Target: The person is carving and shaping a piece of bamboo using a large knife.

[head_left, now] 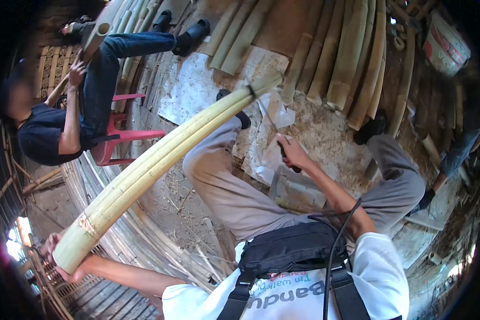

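A long pale yellow-green bamboo pole [160,160] slants from the lower left up to the top middle, with lines running along its length. My left hand [69,258] grips its near end, fingers wrapped around the underside. In my right hand [294,153], closed around the handle, is a long-bladed knife [266,116]. The blade points up and left, and its tip end meets or overlaps the pole close to the far end; whether it has cut in, I cannot tell. My legs [234,181] are spread on either side of the work area.
Several bamboo poles [352,53] lie ahead, beyond a pale sheet [181,88] on the floor. At left a person [48,128] sits on a red plastic chair [109,141], holding a bamboo tube [97,38]. Thin strips [144,234] lie lower left. A bucket [447,45] stands far right, near another person's leg [453,154].
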`<action>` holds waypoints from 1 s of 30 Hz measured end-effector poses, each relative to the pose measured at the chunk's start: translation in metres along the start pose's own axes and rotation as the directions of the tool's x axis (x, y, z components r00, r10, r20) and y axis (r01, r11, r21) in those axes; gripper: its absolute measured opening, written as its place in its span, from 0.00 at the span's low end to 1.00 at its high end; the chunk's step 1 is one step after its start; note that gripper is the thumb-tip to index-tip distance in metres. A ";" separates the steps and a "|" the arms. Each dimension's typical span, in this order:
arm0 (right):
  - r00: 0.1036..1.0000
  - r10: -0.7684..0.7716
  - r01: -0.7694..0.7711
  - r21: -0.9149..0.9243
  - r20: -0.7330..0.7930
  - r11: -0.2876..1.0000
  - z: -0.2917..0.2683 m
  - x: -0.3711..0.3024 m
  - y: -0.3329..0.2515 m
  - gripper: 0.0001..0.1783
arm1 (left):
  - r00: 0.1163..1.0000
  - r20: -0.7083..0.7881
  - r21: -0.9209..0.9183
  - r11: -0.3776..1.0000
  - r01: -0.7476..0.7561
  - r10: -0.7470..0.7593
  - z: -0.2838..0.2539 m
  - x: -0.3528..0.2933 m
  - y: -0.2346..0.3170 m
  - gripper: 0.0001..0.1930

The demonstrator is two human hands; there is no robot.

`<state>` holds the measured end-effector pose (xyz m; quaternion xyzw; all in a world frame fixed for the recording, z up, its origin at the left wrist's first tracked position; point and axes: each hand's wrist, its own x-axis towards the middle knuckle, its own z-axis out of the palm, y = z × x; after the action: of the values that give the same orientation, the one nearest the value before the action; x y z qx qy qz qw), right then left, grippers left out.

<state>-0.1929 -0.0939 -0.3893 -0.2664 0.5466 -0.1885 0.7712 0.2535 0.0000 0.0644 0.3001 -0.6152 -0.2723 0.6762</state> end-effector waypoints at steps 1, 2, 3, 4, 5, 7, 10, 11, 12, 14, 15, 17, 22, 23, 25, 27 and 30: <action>1.000 0.020 -0.020 0.064 0.006 0.998 -0.012 0.008 0.003 0.35 | 0.955 -0.291 0.241 0.971 0.009 0.063 0.004 -0.003 -0.001 0.20; 0.997 0.071 -0.070 0.104 -0.009 0.992 -0.022 0.014 0.006 0.35 | 0.858 -0.493 0.417 0.905 0.084 0.147 0.007 -0.006 -0.002 0.20; 0.986 0.159 -0.152 0.141 -0.040 0.978 -0.030 0.016 0.007 0.35 | 0.763 -0.607 0.553 0.808 0.204 0.223 0.011 -0.010 0.001 0.20; 0.988 0.144 -0.140 0.077 -0.058 0.987 -0.035 0.014 0.007 0.35 | 0.730 -0.649 0.551 0.794 0.255 0.216 0.013 -0.013 0.005 0.20; 0.965 0.196 -0.200 -0.005 -0.176 0.980 -0.037 0.010 0.005 0.34 | 0.794 -0.595 0.548 0.784 0.290 0.122 0.014 -0.019 0.011 0.19; 0.975 0.108 -0.125 -0.078 -0.193 0.989 -0.031 -0.006 -0.001 0.34 | 0.778 -0.628 0.309 0.926 0.218 0.027 0.010 -0.025 0.021 0.22; 0.991 0.095 -0.103 -0.072 -0.098 0.992 -0.006 -0.032 -0.018 0.34 | 0.879 -0.475 0.200 0.978 0.052 0.050 -0.007 -0.031 0.026 0.27; 1.000 0.017 -0.018 -0.078 -0.022 0.997 0.001 -0.040 -0.021 0.33 | 0.878 -0.465 0.229 0.973 -0.003 0.112 -0.013 -0.031 0.024 0.28; 0.998 -0.045 0.049 -0.102 0.034 0.994 0.009 -0.045 -0.025 0.31 | 0.884 -0.444 0.217 0.975 -0.048 0.142 -0.019 -0.031 0.019 0.29; 0.973 -0.195 0.217 -0.196 0.127 0.956 0.023 -0.054 -0.023 0.29 | 0.954 -0.267 0.050 0.991 -0.124 0.133 -0.026 -0.024 0.011 0.29; 0.946 -0.267 0.301 -0.194 0.183 0.934 0.027 -0.054 -0.020 0.28 | 0.944 -0.279 0.055 0.984 -0.169 0.178 -0.025 -0.021 0.009 0.29; 0.950 -0.241 0.274 -0.154 0.200 0.949 0.029 -0.048 -0.012 0.29 | 0.931 -0.299 0.022 0.976 -0.215 0.212 -0.017 -0.015 0.005 0.27; 0.988 0.086 -0.106 0.165 0.125 0.981 0.016 -0.017 -0.011 0.32 | 0.767 -0.610 0.491 0.855 0.167 0.200 0.031 -0.029 0.010 0.21; 0.991 0.064 -0.078 0.122 0.116 0.989 0.014 -0.013 -0.018 0.32 | 0.746 -0.646 0.496 0.832 0.247 0.164 0.040 -0.035 0.016 0.21; 0.991 0.107 -0.111 0.052 0.079 0.992 0.015 -0.013 -0.032 0.33 | 0.699 -0.702 0.505 0.789 0.350 0.139 0.049 -0.042 0.022 0.20; 0.996 0.025 -0.019 -0.077 0.081 0.997 0.022 -0.022 -0.046 0.32 | 0.612 -0.763 0.498 0.792 0.352 0.207 0.048 -0.044 0.023 0.18; 0.978 -0.151 0.185 -0.258 0.146 0.948 0.035 -0.045 -0.053 0.31 | 0.635 -0.748 0.499 0.793 0.350 0.191 0.034 -0.042 0.019 0.14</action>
<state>-0.1752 -0.1018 -0.3142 -0.4260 0.4934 -0.1605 0.7412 0.2153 0.0412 0.0532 0.6137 -0.3061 0.0613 0.7252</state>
